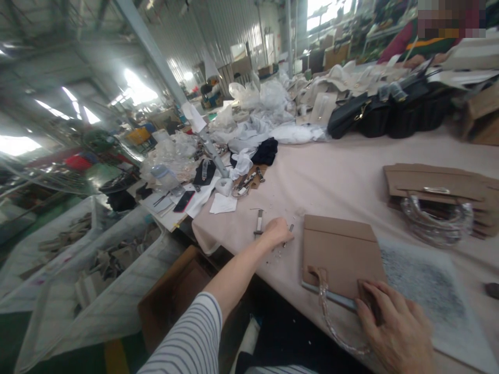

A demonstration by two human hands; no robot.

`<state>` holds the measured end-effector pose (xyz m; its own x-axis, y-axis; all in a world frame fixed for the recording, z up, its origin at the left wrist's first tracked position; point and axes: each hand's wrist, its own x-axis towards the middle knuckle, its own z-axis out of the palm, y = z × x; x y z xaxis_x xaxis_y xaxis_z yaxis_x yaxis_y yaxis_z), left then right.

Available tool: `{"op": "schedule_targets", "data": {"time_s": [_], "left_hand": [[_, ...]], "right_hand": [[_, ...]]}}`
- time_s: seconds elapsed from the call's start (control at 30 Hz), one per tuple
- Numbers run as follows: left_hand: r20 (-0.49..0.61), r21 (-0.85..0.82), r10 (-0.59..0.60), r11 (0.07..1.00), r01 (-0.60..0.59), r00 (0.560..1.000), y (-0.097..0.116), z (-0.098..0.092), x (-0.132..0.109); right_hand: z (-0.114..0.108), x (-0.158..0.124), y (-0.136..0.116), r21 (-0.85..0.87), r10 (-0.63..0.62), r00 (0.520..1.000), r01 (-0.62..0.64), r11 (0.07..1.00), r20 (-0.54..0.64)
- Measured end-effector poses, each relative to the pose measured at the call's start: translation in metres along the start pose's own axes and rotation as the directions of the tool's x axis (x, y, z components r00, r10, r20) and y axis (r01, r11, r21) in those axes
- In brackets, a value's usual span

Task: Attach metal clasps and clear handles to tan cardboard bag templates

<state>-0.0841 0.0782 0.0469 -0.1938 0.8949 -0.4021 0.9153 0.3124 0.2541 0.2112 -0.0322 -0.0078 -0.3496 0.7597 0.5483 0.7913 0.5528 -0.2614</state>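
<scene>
My left hand (277, 232) reaches out over the pale table (335, 171), fingers curled around a small dark metal piece (290, 228). A short metal tool (259, 222) lies just left of that hand. My right hand (393, 324) presses down on the near corner of a flat brown bag (341, 257), gripping its edge. A clear plastic handle (331, 322) hangs from the bag over the table's front edge. The bag rests partly on a speckled grey mat (429, 291).
A stack of brown bags with clear handles (440, 200) sits at the right. Black bags (390, 111) and white wrapping (268, 124) crowd the far side. Pliers and small tools (245, 182), paper (223, 203) and a phone (184, 200) lie at the left. Another person (413, 41) is far right.
</scene>
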Motion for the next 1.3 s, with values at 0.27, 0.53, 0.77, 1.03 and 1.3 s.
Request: {"op": "schedule_targets", "data": {"time_s": [0.27, 0.53, 0.77, 1.03, 1.3], "left_hand": [[-0.062, 0.007, -0.039, 0.999, 0.039, 0.997, -0.013, -0.009, -0.012], [-0.071, 0.005, -0.131, 0.991, 0.132, 0.989, -0.037, 0.002, -0.008], [-0.001, -0.196, -0.208, 0.959, 0.204, 0.978, -0.044, 0.012, 0.011], [-0.202, -0.597, -0.119, 0.802, -0.026, 0.972, -0.058, 0.022, -0.029], [-0.523, -0.735, 0.022, 0.495, -0.464, 0.852, -0.083, 0.077, -0.052]], "right_hand": [[0.003, 0.001, 0.003, -0.027, -0.034, 0.997, 0.032, 0.999, -0.064], [0.007, -0.003, 0.003, -0.057, -0.001, 0.995, -0.004, 0.998, -0.097], [0.004, -0.003, 0.0, -0.005, 0.027, 0.997, -0.027, 1.0, -0.068], [0.006, -0.004, 0.002, -0.006, 0.003, 0.995, -0.004, 1.0, -0.095], [0.005, -0.001, 0.001, -0.007, -0.014, 0.995, 0.013, 1.0, -0.101]]}}
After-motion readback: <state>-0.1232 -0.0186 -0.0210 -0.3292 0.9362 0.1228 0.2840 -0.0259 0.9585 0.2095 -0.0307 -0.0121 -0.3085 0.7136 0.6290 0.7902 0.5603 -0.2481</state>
